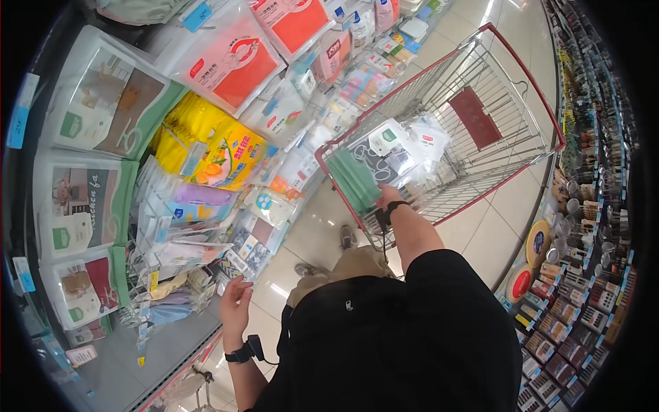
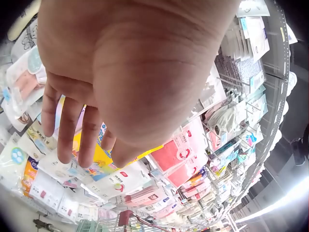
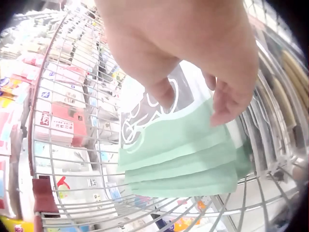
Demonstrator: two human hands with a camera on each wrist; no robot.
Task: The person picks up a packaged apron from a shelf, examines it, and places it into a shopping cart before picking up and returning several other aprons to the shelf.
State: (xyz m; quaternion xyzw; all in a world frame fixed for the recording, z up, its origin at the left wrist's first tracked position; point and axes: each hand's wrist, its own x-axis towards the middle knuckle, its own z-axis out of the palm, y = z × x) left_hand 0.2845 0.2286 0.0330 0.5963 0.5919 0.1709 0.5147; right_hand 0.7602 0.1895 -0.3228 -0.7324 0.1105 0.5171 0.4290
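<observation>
A flat plastic package with a pleated green end (image 3: 183, 159) and white looping print lies in the wire shopping cart (image 1: 535, 147). My right hand (image 1: 389, 197) is at the near edge of that package; in the right wrist view its thumb and fingers are spread over the printed face, with no fold between them. Beside the package in the cart is a clear and white packet (image 1: 429, 137). My left hand (image 1: 235, 302) hangs by the shelf with loose fingers and holds nothing. In the left wrist view its palm (image 2: 140, 72) faces the hanging packets.
A rack on the left carries similar green-edged packages (image 1: 82, 199), yellow packs (image 1: 226, 151) and red and white packs (image 1: 233, 58). Across the tiled floor (image 1: 473, 226), a second shelf of small goods (image 1: 576, 295) lines the right. My shoes (image 1: 348, 237) stand close behind the cart.
</observation>
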